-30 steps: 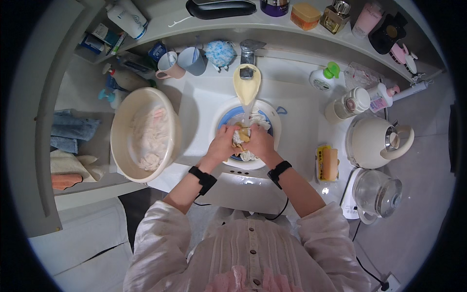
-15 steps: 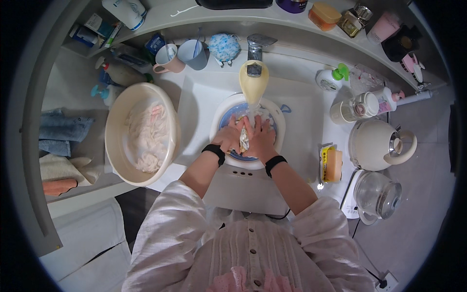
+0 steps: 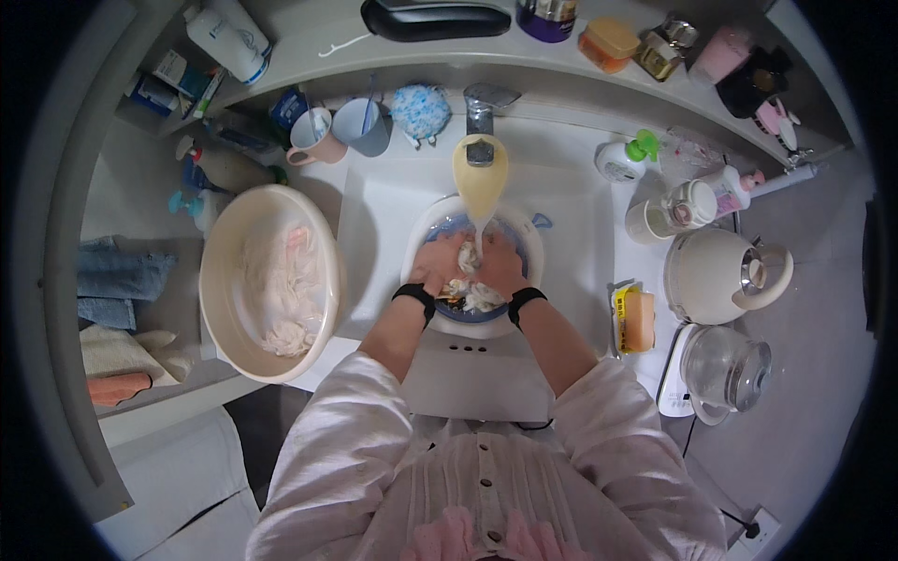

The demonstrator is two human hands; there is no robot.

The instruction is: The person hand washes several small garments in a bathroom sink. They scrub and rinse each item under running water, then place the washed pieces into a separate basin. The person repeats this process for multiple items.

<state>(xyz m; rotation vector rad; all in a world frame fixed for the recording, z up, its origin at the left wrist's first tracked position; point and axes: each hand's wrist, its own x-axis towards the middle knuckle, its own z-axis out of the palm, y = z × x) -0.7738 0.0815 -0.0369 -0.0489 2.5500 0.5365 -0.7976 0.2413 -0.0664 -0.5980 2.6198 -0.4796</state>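
— White washstand, cluttered shelf along its back edge. What's at the centre?

— A round basin (image 3: 535, 245) under the tap (image 3: 480, 150). Both hands are inside, the left hand (image 3: 435, 268) and right hand (image 3: 498, 266) side by side, fingers curled on a wet white cloth (image 3: 472, 294).

— And leftwards?

— A cream tub (image 3: 217, 290) holding pale laundry, at the left edge.

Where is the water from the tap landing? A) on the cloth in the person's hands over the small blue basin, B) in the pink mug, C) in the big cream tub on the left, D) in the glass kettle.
A: the stream from the tap falls onto the white cloth that the left hand and right hand hold in the small blue basin.
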